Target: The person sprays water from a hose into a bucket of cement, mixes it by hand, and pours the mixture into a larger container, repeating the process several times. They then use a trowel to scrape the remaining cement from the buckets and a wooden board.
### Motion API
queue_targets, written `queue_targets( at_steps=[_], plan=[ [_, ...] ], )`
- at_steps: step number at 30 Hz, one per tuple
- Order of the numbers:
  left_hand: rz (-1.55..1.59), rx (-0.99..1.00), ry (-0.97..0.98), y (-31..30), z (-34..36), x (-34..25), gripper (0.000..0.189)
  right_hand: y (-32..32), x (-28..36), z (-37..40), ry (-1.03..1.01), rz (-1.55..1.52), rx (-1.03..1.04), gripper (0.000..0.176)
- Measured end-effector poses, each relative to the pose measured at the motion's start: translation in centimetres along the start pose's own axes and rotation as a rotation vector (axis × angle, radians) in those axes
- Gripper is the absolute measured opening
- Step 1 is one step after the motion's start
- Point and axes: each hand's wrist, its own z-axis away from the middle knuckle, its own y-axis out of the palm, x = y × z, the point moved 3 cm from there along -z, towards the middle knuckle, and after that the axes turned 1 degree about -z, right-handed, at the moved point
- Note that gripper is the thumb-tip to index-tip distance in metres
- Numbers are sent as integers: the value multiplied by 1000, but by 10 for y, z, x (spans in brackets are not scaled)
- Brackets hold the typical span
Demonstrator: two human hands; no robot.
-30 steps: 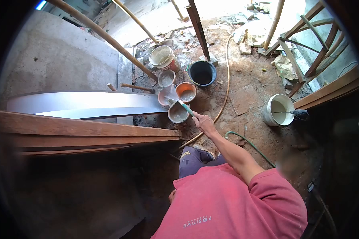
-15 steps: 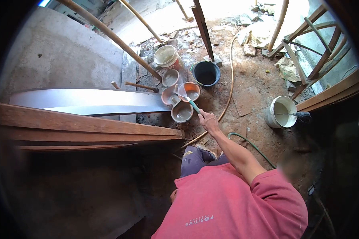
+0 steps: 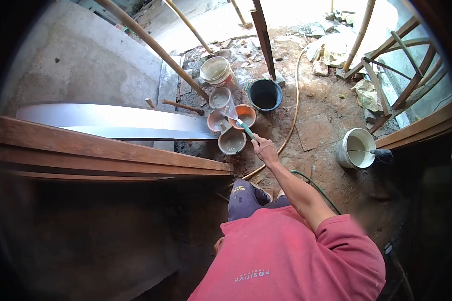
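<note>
A long metal sheet (image 3: pixel 110 123) is seen at the left, laid over stacked wooden planks (image 3: pixel 100 150), with a bamboo pole (image 3: pixel 150 45) slanting across the concrete above. The wearer's own hands are not caught by the view, so their state cannot be told. Below the planks a person in a red shirt (image 3: pixel 286 261) is seen from above, one arm stretched out. A green-handled trowel (image 3: pixel 238 122) is gripped in the co-worker's hand (image 3: pixel 263 149), fingers closed round the handle. The blade is held over a cluster of small bowls on the dirt floor, between an orange bowl (image 3: pixel 245 114) and a mortar-filled bowl (image 3: pixel 232 142). A grey bowl (image 3: pixel 219 97) and a paint bucket (image 3: pixel 217 71) are set just behind them. A black bucket (image 3: pixel 264 94) stands near the orange bowl, and a hose (image 3: pixel 292 110) is trailed past it. Well apart to the right, a white bucket (image 3: pixel 356 148) is seen, with a roller (image 3: pixel 381 154) laid across its rim.
</note>
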Motion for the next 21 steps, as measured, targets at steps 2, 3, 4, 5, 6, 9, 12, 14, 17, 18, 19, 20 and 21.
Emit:
queue_targets(
  at_steps=[2,3,4,5,6,9,12,14,17,18,19,20,21],
  plan=[
    [19,-2,-1,6,-1,4,39,2,1,-4,-15,6,14,36],
    [23,-3,-3,9,-2,6,39,3,1,-7,-11,12,11,37],
    [34,-6,-6,11,-2,7,39,4,3,-11,-7,18,8,37],
    [42,-8,-8,15,-4,8,39,5,4,-15,-14,22,13,37],
    [52,-16,-12,19,-2,-2,39,-3,5,-27,10,25,24,37],
    [78,-16,-16,26,-15,-2,39,7,10,-56,-2,49,41,38],
    [96,-21,-22,30,-25,-4,38,14,9,-82,-26,95,-18,37],
    [104,-27,-29,33,-29,-16,38,7,13,-105,-42,80,-20,36],
    [129,-38,-36,40,-42,-26,38,11,15,-131,-72,84,-37,35],
    [138,-39,-39,44,-48,-30,38,11,19,-139,-63,74,-27,35],
    [151,-42,-41,47,-55,-35,38,13,23,-148,-55,63,-19,35],
    [168,-40,-47,51,-62,-39,38,16,28,-158,-57,67,-10,35],
    [178,-39,-53,52,-68,-42,38,21,30,-167,-59,65,16,35]
  ],
)
